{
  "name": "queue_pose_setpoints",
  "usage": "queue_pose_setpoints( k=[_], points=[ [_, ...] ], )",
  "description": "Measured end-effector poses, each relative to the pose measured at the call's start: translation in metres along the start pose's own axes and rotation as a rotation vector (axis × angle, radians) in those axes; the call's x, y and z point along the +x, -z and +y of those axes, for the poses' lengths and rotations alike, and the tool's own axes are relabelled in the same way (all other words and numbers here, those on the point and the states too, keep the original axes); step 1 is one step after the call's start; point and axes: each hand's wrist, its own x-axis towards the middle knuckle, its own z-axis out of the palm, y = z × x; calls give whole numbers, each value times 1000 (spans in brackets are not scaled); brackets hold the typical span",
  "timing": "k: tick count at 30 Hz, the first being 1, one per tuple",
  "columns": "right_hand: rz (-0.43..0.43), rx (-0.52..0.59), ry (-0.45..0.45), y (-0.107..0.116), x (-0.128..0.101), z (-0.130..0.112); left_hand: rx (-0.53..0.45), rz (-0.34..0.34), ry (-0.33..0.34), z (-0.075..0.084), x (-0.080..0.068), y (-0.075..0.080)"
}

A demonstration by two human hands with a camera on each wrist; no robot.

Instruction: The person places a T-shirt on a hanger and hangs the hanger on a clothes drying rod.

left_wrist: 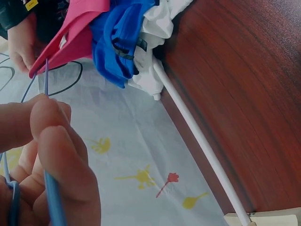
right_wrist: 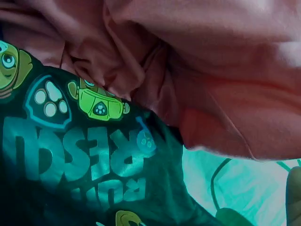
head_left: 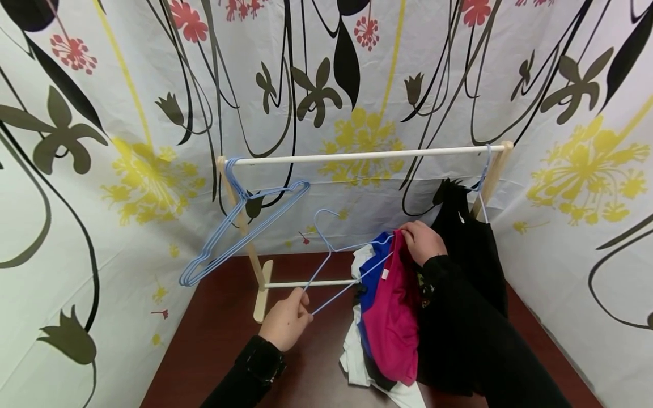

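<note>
At the left end of the rack (head_left: 367, 154), several blue wire hangers (head_left: 190, 279) hang from the top rail by the left upright. In front of the rack, right of that upright, the left hand (head_left: 287, 320) has its grip closed round the lower left part of a separate hanger (head_left: 330, 249), whose hook sits below the rail, apart from it. Before the rack's right half, a white garment (head_left: 352, 348) and a blue garment (head_left: 368, 297) lie on the desk (head_left: 311, 362), next to the pink garment (head_left: 395, 328). The right hand (head_left: 422, 242) has its grip pinching the pink garment's upper edge, where the hanger's right end meets it; a dark printed garment (right_wrist: 94, 160) is just beside. At the rack's right end, a black garment (head_left: 479, 255) hangs from the rail on a hanger.
</note>
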Motion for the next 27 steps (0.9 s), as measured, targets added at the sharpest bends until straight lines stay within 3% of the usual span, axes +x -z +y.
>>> queue_pose_setpoints(
  k=[9,19,27],
  points=[
    [65,-28,84,0,2,-15,14,15,1,7,8,-4],
    [31,-14,169,1,3,-32,20,19,19,18,18,-7],
    [106,-25,247,-1,1,-35,60,22,22,25,25,-10]
  ],
)
